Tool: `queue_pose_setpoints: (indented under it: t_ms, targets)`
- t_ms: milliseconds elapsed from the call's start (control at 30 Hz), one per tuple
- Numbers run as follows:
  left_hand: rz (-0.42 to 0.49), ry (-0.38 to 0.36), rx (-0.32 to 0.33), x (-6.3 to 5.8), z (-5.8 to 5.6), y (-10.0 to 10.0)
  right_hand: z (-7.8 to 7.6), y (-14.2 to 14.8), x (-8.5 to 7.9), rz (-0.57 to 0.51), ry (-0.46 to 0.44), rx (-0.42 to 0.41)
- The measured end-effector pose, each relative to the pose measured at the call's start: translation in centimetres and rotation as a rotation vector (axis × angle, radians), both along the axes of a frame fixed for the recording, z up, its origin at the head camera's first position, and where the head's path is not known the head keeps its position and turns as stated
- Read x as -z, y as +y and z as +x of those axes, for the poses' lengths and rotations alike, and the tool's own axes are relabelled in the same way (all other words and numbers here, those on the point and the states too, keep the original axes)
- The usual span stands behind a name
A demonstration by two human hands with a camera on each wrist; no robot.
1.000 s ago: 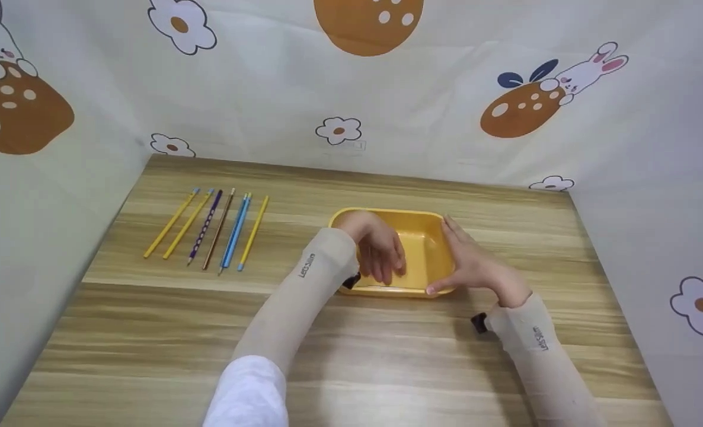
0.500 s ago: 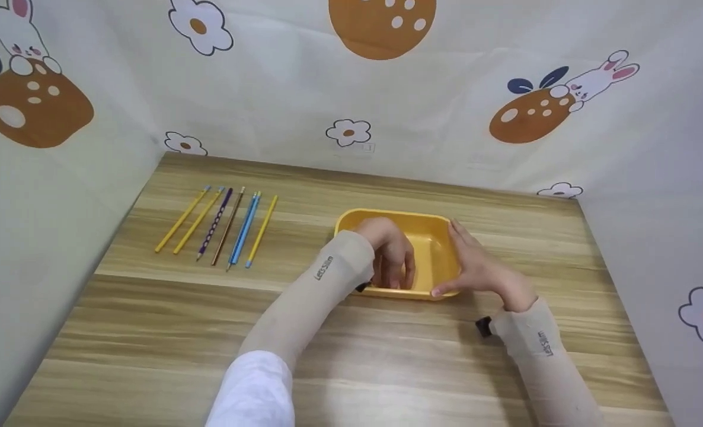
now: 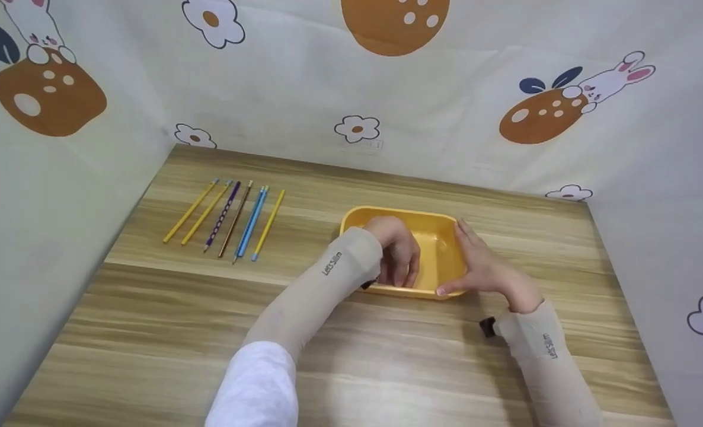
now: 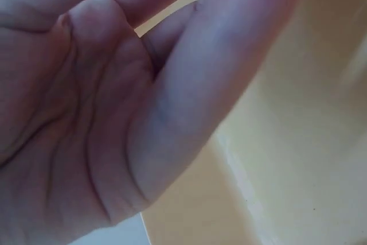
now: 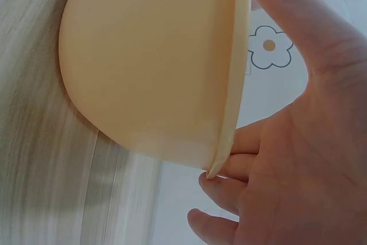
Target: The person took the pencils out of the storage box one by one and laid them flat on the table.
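Note:
A yellow plastic box (image 3: 424, 220) stands on the wooden table. My left hand (image 3: 400, 252) reaches down into it near the front wall, fingers bent. Its palm (image 4: 69, 113) shows up close in the left wrist view. The fingertips are hidden, so whether they pinch anything cannot be seen. At the right end of the box, my right hand (image 3: 486, 270) grips the rim, thumb at the front corner and fingers at the back corner. The right wrist view has the box's outer wall (image 5: 149, 61) beside the spread thumb and fingers.
Several pencils lie side by side on the left of the table: yellow ones (image 3: 190, 210), a purple one (image 3: 223, 216), a brown one (image 3: 236, 218), blue ones (image 3: 251, 222) and another yellow one (image 3: 268, 225). A patterned cloth (image 3: 286, 83) surrounds the table.
The left hand's fingers have bent more inside the box, toward its front wall. The right hand keeps its grip on the rim. The whole head view has shifted slightly.

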State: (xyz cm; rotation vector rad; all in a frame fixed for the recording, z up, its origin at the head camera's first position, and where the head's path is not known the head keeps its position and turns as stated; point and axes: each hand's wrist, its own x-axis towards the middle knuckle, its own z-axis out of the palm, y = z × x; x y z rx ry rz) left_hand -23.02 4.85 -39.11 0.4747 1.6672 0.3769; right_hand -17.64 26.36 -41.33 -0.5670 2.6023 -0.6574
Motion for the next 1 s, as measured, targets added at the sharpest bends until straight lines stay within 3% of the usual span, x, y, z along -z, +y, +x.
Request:
queue_pose_setpoints:
  t_ms: [233, 467, 567, 767, 833, 1000]
  targets:
    - [0.053, 0.042, -0.044, -0.4, -0.1, -0.6, 0.0, 0.0, -0.1, 0.004, -0.004, 0.000]
    - [0.128, 0.147, -0.008, -1.2, -0.5, -1.4, 0.0, -0.1, 0.0, 0.026, -0.014, 0.002]
    - [0.176, 0.177, -0.027, -1.8, -0.8, -2.0, -0.1, -0.2, -0.1, 0.031, -0.007, 0.006]
    - [0.272, 0.234, -0.073, -3.5, -1.0, -3.7, 0.0, -0.1, 0.1, 0.029, -0.004, 0.012]
    - [0.300, 0.239, -0.097, -4.4, -0.9, -4.4, 0.0, -0.1, 0.1, 0.027, -0.005, 0.012]
    - [0.382, 0.331, -0.115, -7.0, -0.8, -6.5, 0.0, 0.0, 0.0, 0.023, -0.005, 0.017]
